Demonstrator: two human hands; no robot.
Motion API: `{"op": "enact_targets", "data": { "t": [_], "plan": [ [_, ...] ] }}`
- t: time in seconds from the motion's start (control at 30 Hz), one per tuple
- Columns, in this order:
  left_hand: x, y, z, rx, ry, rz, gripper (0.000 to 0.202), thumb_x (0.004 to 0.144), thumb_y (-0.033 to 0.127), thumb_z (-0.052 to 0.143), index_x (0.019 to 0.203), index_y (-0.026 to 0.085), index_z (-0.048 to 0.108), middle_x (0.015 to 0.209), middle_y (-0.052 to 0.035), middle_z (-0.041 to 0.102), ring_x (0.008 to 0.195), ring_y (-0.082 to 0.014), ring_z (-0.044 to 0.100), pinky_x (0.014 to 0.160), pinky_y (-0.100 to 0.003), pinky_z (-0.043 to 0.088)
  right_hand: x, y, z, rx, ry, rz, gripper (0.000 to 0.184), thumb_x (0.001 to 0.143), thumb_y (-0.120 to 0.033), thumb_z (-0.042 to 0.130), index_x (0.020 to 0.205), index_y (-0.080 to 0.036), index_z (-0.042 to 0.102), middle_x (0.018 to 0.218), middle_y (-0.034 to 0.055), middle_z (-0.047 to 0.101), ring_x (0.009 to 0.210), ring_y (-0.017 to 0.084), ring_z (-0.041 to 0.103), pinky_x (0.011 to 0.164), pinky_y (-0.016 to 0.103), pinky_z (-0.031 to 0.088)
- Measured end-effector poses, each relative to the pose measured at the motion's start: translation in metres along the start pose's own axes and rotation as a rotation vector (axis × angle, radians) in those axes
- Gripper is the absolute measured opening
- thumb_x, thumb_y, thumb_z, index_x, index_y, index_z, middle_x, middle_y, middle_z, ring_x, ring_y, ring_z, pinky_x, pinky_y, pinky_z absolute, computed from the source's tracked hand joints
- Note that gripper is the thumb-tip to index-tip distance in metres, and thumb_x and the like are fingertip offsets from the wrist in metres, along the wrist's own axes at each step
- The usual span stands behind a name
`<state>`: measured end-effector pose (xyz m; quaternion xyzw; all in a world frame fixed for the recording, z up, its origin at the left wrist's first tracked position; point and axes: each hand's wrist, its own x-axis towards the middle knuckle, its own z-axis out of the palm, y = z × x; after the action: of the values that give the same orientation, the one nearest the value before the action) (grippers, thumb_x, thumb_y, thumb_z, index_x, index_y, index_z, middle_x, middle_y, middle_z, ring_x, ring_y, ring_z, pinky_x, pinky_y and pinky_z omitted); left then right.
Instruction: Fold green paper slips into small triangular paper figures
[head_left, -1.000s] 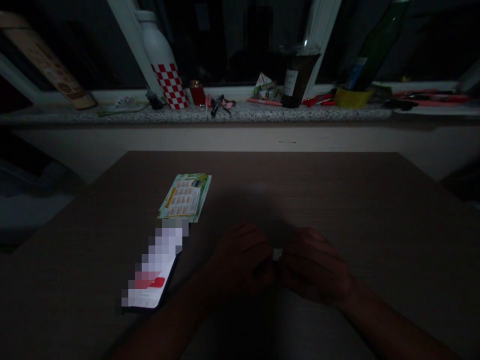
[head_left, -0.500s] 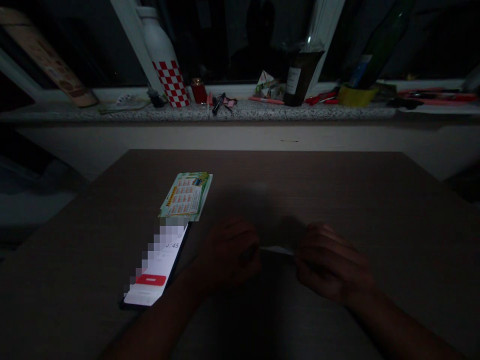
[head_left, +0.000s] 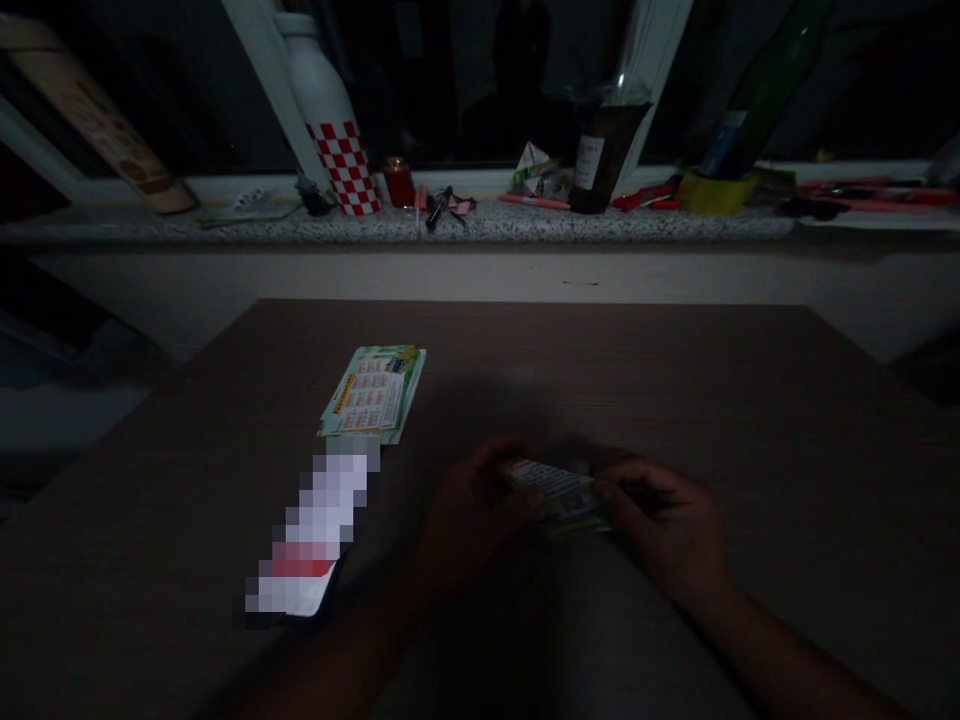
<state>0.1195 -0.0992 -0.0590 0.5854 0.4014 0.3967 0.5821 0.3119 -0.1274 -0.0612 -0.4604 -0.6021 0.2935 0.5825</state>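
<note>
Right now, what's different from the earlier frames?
Left hand and right hand have spread sideways from nearly touching. The printed paper between them, earlier a pale sliver, now shows its face; both hold it, no release visible. Phone, card stack and checkered bottle stayed put.

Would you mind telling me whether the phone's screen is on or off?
The phone's screen is on: it glows pale, with a red patch, against the dark table.

There is one camera, worn on the head of the person. It faces forward and down across the table (head_left: 712,385), with the left hand (head_left: 478,510) and the right hand (head_left: 667,515) near, the window sill (head_left: 514,229) far.
</note>
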Motion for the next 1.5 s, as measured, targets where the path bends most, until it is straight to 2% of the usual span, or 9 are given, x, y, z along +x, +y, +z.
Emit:
{"op": "enact_targets", "data": {
  "t": [0.13,0.27,0.4,0.57,0.67,1.03,1.23,1.37,1.5],
  "plan": [
    [0.001,-0.001,0.003,-0.081,0.089,-0.105,0.023,0.077,0.035,0.067,0.089,0.016,0.066,0.078,-0.0022,0.069,0.069,-0.0151,0.064,0.061,-0.025,0.052,-0.001,0.002,0.006,0.074,-0.05,0.18,0.006,0.077,-0.022,0.066,0.071,-0.019,0.067,0.064,0.001,0.068,0.055,0.014,0.063,0.049,0.021,0.052],
    [-0.001,0.006,0.004,0.104,0.141,-0.06,0.014,0.081,0.03,0.065,0.085,0.018,0.071,0.077,-0.0005,0.071,0.072,-0.0143,0.065,0.062,-0.022,0.051,0.0,0.003,0.009,-0.002,-0.055,0.239,0.009,0.072,-0.025,0.071,0.078,-0.019,0.068,0.067,0.0012,0.069,0.059,0.014,0.064,0.052,0.022,0.052],
    [-0.005,0.009,0.003,0.366,0.119,0.167,0.012,0.084,0.024,0.062,0.089,0.02,0.071,0.082,-0.0009,0.072,0.075,-0.0143,0.066,0.068,-0.023,0.052,-0.001,0.003,0.01,-0.117,-0.05,0.16,0.007,0.072,-0.024,0.072,0.076,-0.019,0.07,0.067,0.002,0.071,0.059,0.015,0.065,0.053,0.023,0.052],
    [-0.008,0.006,0.0,0.635,0.073,0.69,0.016,0.084,0.014,0.061,0.098,0.017,0.068,0.088,-0.0055,0.071,0.078,-0.0136,0.065,0.07,-0.023,0.052,-0.001,0.002,0.01,-0.1,-0.044,0.136,0.004,0.073,-0.022,0.072,0.069,-0.021,0.071,0.063,0.0007,0.072,0.054,0.013,0.065,0.05,0.021,0.052],
    [-0.008,0.006,0.0,0.664,0.051,0.801,0.019,0.084,0.011,0.061,0.102,0.017,0.065,0.091,-0.006,0.07,0.081,-0.0138,0.065,0.071,-0.024,0.053,0.0,0.001,0.01,-0.042,-0.024,0.131,0.005,0.071,-0.019,0.073,0.068,-0.022,0.071,0.063,-0.0003,0.073,0.055,0.013,0.066,0.052,0.02,0.053],
    [-0.008,0.008,0.0,0.63,0.056,0.226,0.016,0.084,0.022,0.061,0.095,0.023,0.073,0.09,-0.0016,0.075,0.081,-0.0174,0.068,0.076,-0.028,0.051,0.003,0.002,0.009,0.099,-0.039,0.298,0.006,0.067,-0.022,0.077,0.063,-0.02,0.072,0.058,0.0008,0.071,0.05,0.012,0.063,0.046,0.018,0.05],
    [-0.002,0.013,0.001,0.27,0.13,-0.071,0.017,0.072,0.024,0.071,0.089,0.02,0.072,0.078,-0.0024,0.073,0.071,-0.0177,0.067,0.064,-0.027,0.052,0.004,0.008,0.004,0.203,-0.133,0.359,0.006,0.073,-0.026,0.073,0.071,-0.02,0.073,0.06,0.0008,0.071,0.052,0.011,0.063,0.047,0.018,0.05],
    [0.006,0.007,-0.006,-0.096,0.102,-0.259,0.024,0.063,0.02,0.078,0.084,0.016,0.068,0.072,-0.0007,0.07,0.064,-0.015,0.065,0.059,-0.025,0.052,0.004,0.013,-0.006,0.164,-0.183,0.249,0.016,0.084,-0.022,0.063,0.097,-0.024,0.072,0.08,0.0033,0.075,0.067,0.014,0.069,0.058,0.022,0.055],
    [0.01,0.001,-0.01,-0.283,0.042,-0.327,0.02,0.062,0.016,0.077,0.078,0.015,0.065,0.072,0.0006,0.069,0.063,-0.0131,0.064,0.062,-0.025,0.052,0.008,0.011,-0.012,0.015,-0.351,-0.065,0.028,0.079,-0.01,0.064,0.103,-0.024,0.07,0.098,0.0065,0.072,0.089,0.019,0.068,0.077,0.03,0.056]
  ]
}}
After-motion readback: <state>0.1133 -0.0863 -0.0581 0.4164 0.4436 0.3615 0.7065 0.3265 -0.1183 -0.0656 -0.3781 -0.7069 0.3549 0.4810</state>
